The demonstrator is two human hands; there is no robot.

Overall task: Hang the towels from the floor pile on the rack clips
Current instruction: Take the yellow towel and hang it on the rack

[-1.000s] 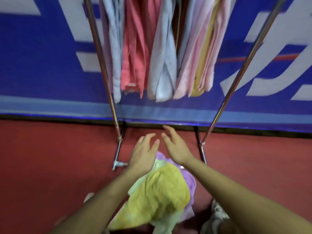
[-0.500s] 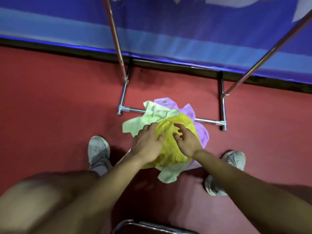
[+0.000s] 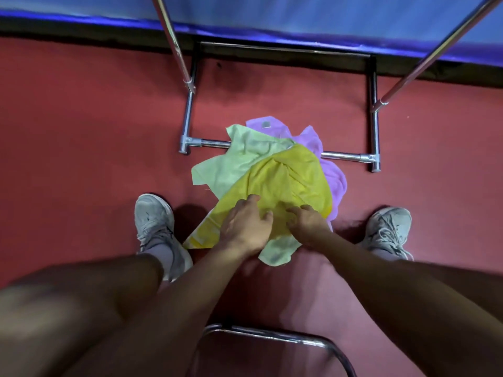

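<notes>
A pile of towels lies on the red floor between my feet. A yellow towel is on top, over a pale green towel and a lilac towel. My left hand rests on the yellow towel's near edge with its fingers curled into the cloth. My right hand is beside it, fingers bent down onto the same towel. The rack's chrome base bar runs under the pile's far side. The rack's clips and hung towels are out of view.
Two slanted rack poles rise from the base to the top edge. My grey shoes stand either side of the pile. A chrome chair frame is below my arms. A blue wall panel runs along the back.
The view has dropped from the hanging towels to the floor. Both hands came down onto the yellow towel and slid toward its near edge, closing on the cloth.
</notes>
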